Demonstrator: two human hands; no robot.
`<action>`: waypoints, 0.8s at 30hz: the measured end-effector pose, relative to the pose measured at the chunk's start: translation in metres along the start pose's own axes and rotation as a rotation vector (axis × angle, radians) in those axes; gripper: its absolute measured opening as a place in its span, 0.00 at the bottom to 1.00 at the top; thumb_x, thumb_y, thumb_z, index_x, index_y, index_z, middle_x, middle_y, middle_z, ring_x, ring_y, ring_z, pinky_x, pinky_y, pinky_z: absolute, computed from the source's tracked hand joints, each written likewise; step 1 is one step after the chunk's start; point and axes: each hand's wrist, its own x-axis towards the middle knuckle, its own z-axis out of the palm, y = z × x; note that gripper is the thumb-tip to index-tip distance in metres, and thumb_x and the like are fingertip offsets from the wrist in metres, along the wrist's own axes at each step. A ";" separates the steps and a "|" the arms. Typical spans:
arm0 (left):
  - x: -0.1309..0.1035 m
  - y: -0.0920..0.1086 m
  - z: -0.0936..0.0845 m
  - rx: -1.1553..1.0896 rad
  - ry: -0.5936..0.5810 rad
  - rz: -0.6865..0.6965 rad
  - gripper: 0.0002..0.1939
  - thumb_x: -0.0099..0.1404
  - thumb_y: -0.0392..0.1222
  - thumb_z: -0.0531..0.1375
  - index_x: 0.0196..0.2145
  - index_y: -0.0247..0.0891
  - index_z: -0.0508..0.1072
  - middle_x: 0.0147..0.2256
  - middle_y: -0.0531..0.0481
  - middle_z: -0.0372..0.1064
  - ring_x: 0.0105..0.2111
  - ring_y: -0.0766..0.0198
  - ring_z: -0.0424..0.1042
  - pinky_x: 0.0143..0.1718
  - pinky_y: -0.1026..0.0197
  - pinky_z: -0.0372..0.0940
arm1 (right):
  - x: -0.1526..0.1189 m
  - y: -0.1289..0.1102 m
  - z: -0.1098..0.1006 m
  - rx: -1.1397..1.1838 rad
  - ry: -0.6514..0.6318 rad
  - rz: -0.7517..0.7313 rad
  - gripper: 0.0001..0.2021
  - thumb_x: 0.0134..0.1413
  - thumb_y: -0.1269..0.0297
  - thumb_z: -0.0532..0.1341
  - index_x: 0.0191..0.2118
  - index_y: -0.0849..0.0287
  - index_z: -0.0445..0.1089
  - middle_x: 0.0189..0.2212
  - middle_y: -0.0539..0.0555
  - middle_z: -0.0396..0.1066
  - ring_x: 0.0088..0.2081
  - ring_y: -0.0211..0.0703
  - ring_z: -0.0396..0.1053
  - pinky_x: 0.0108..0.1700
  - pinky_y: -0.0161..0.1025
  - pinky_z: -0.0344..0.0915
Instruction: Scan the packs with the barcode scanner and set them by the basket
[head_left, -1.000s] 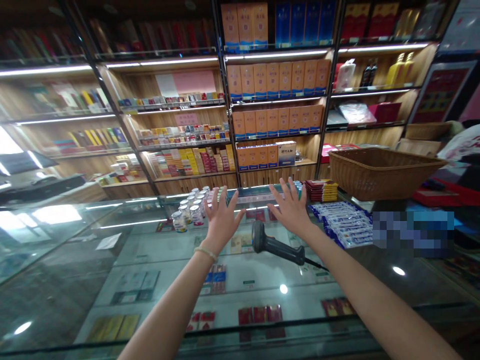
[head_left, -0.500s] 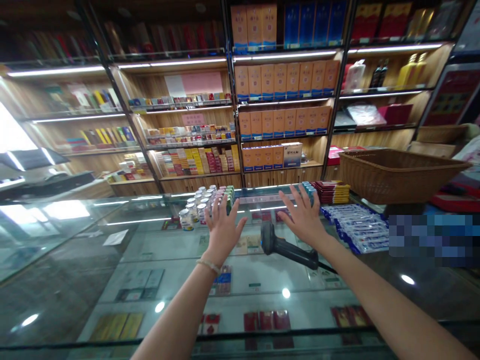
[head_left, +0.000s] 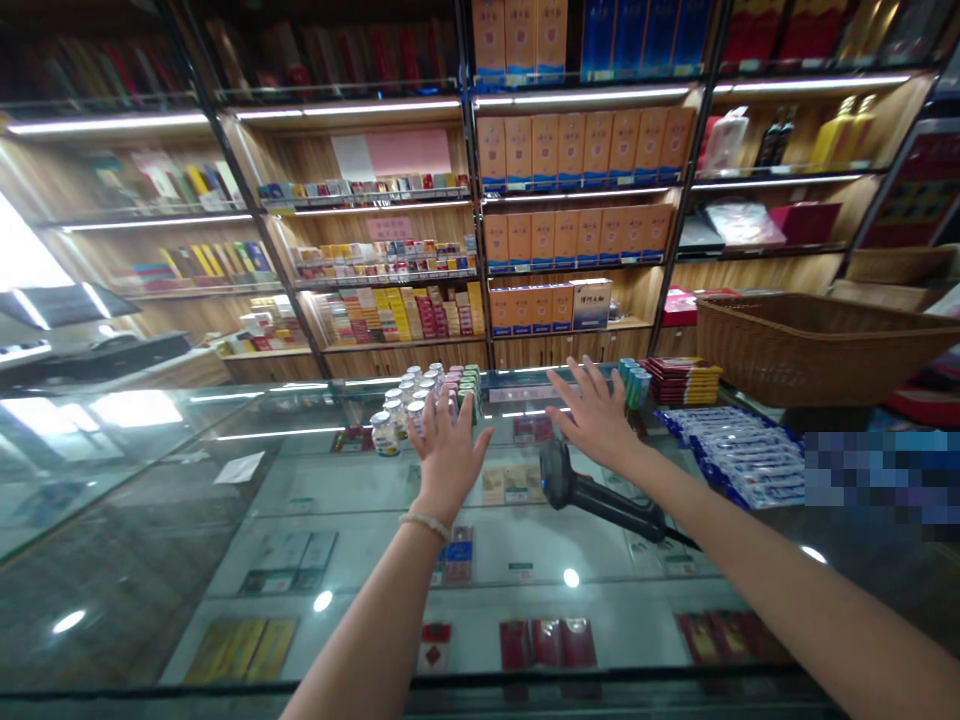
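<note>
My left hand (head_left: 448,450) is held out over the glass counter (head_left: 360,545) with its fingers spread and nothing in it. Just beyond its fingertips stand small white containers (head_left: 386,433) in rows, with green cans (head_left: 469,380) beside them; the fingers partly cover them. My right hand (head_left: 596,412), also empty and spread, hovers to the right. Below it a black handheld barcode scanner (head_left: 600,500) lies on the glass, its cable running off under my right forearm. Blue-green cans (head_left: 636,383) stand close to the right of my right hand.
Red and yellow packs (head_left: 682,380) are stacked at the counter's back right, near blue-and-white packets (head_left: 739,455). A brown wicker basket (head_left: 817,345) stands farther right. Flat packs (head_left: 546,643) lie inside the glass case. Shelves of orange boxes (head_left: 585,150) line the back wall.
The view has shifted slightly, so the counter items and scanner sit a little farther right. My right hand has moved left relative to the scanner and blue-green cans. Both hands stay spread and empty.
</note>
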 end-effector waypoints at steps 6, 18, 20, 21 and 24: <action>0.000 0.001 -0.003 -0.005 -0.020 -0.037 0.34 0.72 0.54 0.58 0.72 0.41 0.61 0.74 0.35 0.48 0.75 0.39 0.44 0.72 0.27 0.38 | 0.033 -0.024 0.009 0.050 -0.102 0.001 0.30 0.73 0.46 0.46 0.75 0.45 0.53 0.76 0.57 0.49 0.76 0.61 0.42 0.71 0.70 0.40; -0.001 -0.007 0.007 0.055 -0.068 -0.104 0.38 0.70 0.53 0.60 0.73 0.40 0.57 0.75 0.34 0.43 0.75 0.38 0.43 0.71 0.27 0.40 | 0.086 -0.085 0.042 0.105 -0.371 -0.157 0.31 0.70 0.47 0.54 0.75 0.42 0.52 0.78 0.58 0.39 0.77 0.63 0.36 0.72 0.74 0.37; 0.000 -0.007 0.008 0.059 -0.075 -0.114 0.39 0.70 0.54 0.60 0.73 0.41 0.56 0.75 0.35 0.43 0.75 0.38 0.42 0.71 0.27 0.40 | 0.086 -0.090 0.045 0.101 -0.367 -0.186 0.31 0.70 0.48 0.56 0.74 0.43 0.55 0.78 0.59 0.39 0.77 0.64 0.35 0.72 0.75 0.36; 0.000 -0.007 0.008 0.059 -0.076 -0.116 0.39 0.70 0.54 0.60 0.74 0.41 0.56 0.75 0.35 0.43 0.75 0.38 0.42 0.71 0.27 0.40 | 0.085 -0.091 0.047 0.099 -0.359 -0.200 0.30 0.70 0.49 0.56 0.74 0.43 0.56 0.78 0.60 0.38 0.77 0.64 0.35 0.72 0.75 0.35; -0.001 -0.007 0.010 0.055 -0.071 -0.114 0.39 0.70 0.54 0.60 0.74 0.42 0.56 0.76 0.35 0.43 0.75 0.39 0.42 0.71 0.27 0.39 | 0.082 -0.093 0.049 0.095 -0.340 -0.234 0.28 0.69 0.51 0.58 0.72 0.43 0.60 0.78 0.59 0.39 0.77 0.64 0.35 0.71 0.75 0.34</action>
